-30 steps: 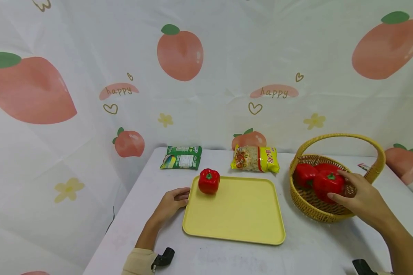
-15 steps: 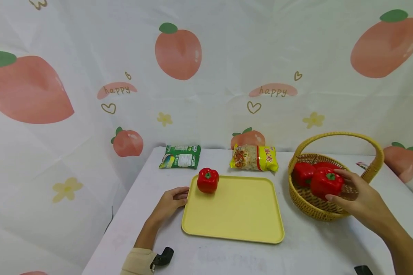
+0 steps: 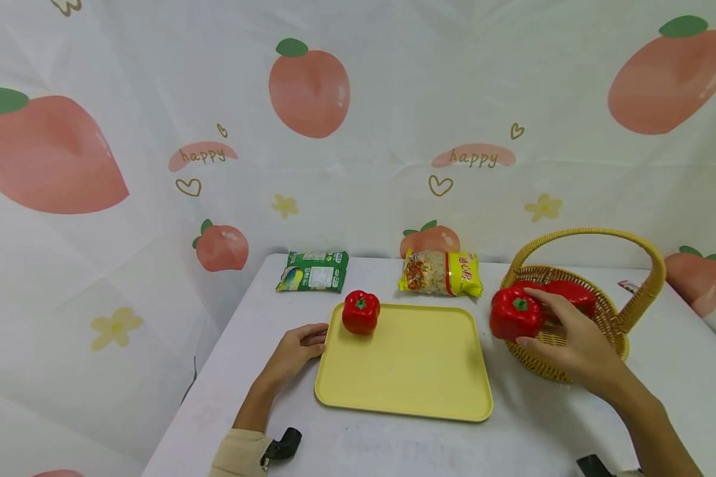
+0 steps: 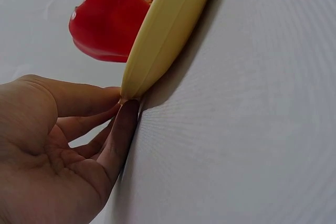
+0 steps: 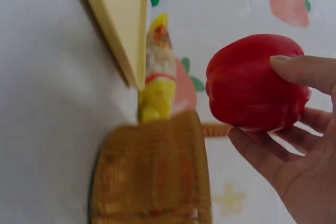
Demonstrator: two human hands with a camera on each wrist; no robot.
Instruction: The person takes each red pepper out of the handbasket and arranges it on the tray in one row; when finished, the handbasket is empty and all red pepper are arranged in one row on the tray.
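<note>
My right hand (image 3: 581, 348) grips a red bell pepper (image 3: 509, 319) above the left rim of the wicker basket (image 3: 539, 366). In the right wrist view, thumb and fingers lie around that bell pepper (image 5: 252, 85), lifted over the basket (image 5: 152, 177). More red bell peppers (image 3: 575, 296) lie inside the basket, partly hidden by my hand. My left hand (image 3: 295, 351) pinches the left edge of the yellow tray (image 3: 406, 368); the left wrist view has thumb and finger at the tray's rim (image 4: 157, 40). Another red bell pepper (image 3: 360, 315) stands in the tray's back left corner.
Behind the tray lie a green packet (image 3: 314, 271) and a yellow packet (image 3: 441, 273) with a see-through part. The basket's tall handle (image 3: 585, 232) arches over its opening. A white cloth with printed peaches hangs behind the white table (image 3: 370, 447).
My right hand has lifted one bell pepper from among those in the basket and carried it left to the rim. My left hand and the tray stay in place.
</note>
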